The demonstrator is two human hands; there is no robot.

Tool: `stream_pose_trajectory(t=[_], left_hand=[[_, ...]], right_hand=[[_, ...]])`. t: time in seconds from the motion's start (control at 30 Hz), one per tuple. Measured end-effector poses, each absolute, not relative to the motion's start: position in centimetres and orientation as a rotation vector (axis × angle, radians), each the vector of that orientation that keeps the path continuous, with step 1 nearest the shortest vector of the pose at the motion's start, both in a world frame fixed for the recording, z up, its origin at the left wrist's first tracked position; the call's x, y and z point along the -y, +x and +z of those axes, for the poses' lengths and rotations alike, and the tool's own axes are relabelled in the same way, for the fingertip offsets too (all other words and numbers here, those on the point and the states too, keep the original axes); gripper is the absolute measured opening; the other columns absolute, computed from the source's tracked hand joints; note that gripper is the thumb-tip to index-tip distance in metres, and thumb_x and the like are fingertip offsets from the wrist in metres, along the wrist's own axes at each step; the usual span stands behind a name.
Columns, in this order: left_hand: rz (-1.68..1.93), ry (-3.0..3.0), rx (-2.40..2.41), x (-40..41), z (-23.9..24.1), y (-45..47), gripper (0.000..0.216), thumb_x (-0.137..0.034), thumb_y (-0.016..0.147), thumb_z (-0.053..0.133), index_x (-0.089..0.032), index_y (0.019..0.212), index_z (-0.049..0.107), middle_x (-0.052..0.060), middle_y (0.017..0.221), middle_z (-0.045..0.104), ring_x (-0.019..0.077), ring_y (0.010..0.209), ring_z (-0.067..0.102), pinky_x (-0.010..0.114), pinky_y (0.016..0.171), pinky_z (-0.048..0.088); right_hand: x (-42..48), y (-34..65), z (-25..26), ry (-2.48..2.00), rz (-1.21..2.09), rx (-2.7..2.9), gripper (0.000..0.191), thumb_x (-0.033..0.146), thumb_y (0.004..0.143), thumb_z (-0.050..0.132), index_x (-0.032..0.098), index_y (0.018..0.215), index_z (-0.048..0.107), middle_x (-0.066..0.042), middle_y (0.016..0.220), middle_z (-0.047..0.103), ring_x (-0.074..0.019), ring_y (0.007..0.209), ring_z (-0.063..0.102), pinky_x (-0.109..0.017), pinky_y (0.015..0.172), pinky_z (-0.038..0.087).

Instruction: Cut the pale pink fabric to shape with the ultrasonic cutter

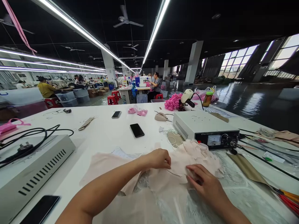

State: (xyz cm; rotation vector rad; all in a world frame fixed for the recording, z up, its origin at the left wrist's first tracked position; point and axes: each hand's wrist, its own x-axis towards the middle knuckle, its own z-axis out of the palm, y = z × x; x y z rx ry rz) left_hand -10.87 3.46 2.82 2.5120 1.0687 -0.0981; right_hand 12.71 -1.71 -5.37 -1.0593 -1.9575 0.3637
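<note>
Pale pink-beige fabric pieces (161,183) lie spread on the table before me. My left hand (160,158) reaches across them, its fingers curled closed over the cloth. What it grips, if anything, is hidden under the fingers; a thin dark line runs along the cloth beside the fingertips. My right hand (204,182) is just to the right, thumb and forefinger pinched at the edge of the fabric. A rumpled pile of the same fabric (198,155) lies beyond both hands, against a grey electrical box with a dial (207,124). Clear plastic sheeting (243,193) spreads under the cloth.
Black phones (137,130) lie on the white table (105,133). At left stands another vented grey box (46,168) with black cables. Pink bundles (173,102), a lamp-like white device (187,96) and a jar (207,99) stand at the back right. Co-workers sit at sewing machines beyond.
</note>
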Motion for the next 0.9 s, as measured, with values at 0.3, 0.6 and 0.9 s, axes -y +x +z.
stream_pose_trajectory(t=[0.3, 0.6, 0.9], left_hand=[[-0.001, 2.639, -1.177, -2.5, 3.7, -10.0, 0.039, -0.053, 0.087, 0.057, -0.014, 0.085, 0.065, 0.006, 0.089, 0.065, 0.0206, 0.083, 0.064, 0.034, 0.077, 0.051], [-0.048, 2.802, -1.219, -2.0, 1.7, -6.7, 0.028, -0.035, 0.092, 0.057, -0.014, 0.111, 0.059, 0.009, 0.111, 0.059, 0.021, 0.098, 0.06, 0.041, 0.086, 0.051], [0.103, 2.694, -1.273, -3.0, 3.3, -7.5, 0.03, -0.032, 0.094, 0.055, -0.014, 0.119, 0.054, 0.009, 0.117, 0.056, 0.0198, 0.1, 0.06, 0.039, 0.085, 0.052]], right_hand=[[0.5, 13.8, -5.6, -1.024, 0.403, 1.999, 0.037, 0.049, 0.102, 0.047, 0.014, 0.093, 0.055, -0.005, 0.092, 0.052, -0.0153, 0.073, 0.053, -0.027, 0.063, 0.049], [0.4, 13.7, -5.8, -1.085, 0.407, 2.027, 0.028, 0.041, 0.101, 0.054, 0.013, 0.098, 0.055, -0.003, 0.088, 0.051, -0.0137, 0.067, 0.051, -0.026, 0.059, 0.049], [0.4, 12.5, -4.3, -1.068, 0.228, 1.97, 0.037, 0.047, 0.098, 0.056, 0.016, 0.118, 0.051, -0.009, 0.109, 0.049, -0.0201, 0.085, 0.054, -0.033, 0.07, 0.052]])
